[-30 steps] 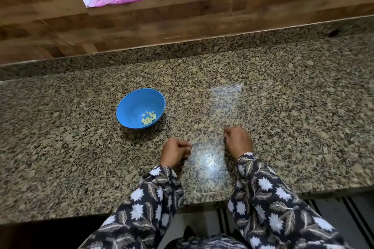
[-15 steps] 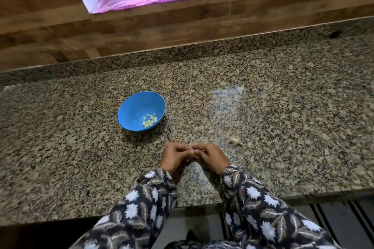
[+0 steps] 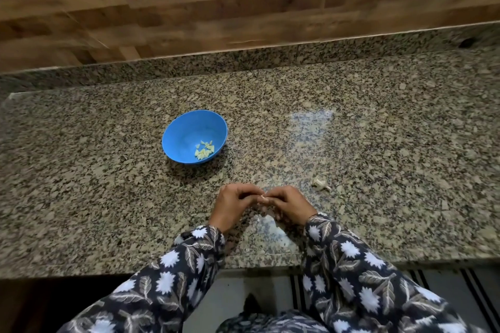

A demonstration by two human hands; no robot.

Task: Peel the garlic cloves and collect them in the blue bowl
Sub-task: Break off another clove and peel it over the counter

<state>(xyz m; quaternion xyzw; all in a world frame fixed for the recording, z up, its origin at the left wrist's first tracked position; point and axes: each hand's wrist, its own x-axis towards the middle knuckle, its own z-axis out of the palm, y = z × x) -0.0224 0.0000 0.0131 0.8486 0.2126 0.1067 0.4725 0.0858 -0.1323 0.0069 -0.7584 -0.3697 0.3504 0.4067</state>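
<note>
Speckled granite is filling most of my view, with a wood-panelled wall (image 3: 243, 21) running behind the bench (image 3: 108, 197). I am watching the left hand (image 3: 232, 205) and the right hand (image 3: 288, 204) meeting near the front edge, fingers curled, both pinching a small pale garlic clove (image 3: 263, 199) between their tips. A papery garlic piece (image 3: 320, 184) is lying on the bench just right of the right hand. The blue bowl (image 3: 181, 132) is sitting further back on the left, apart from the hands, holding a little heap of peeled cloves (image 3: 204, 149).
</note>
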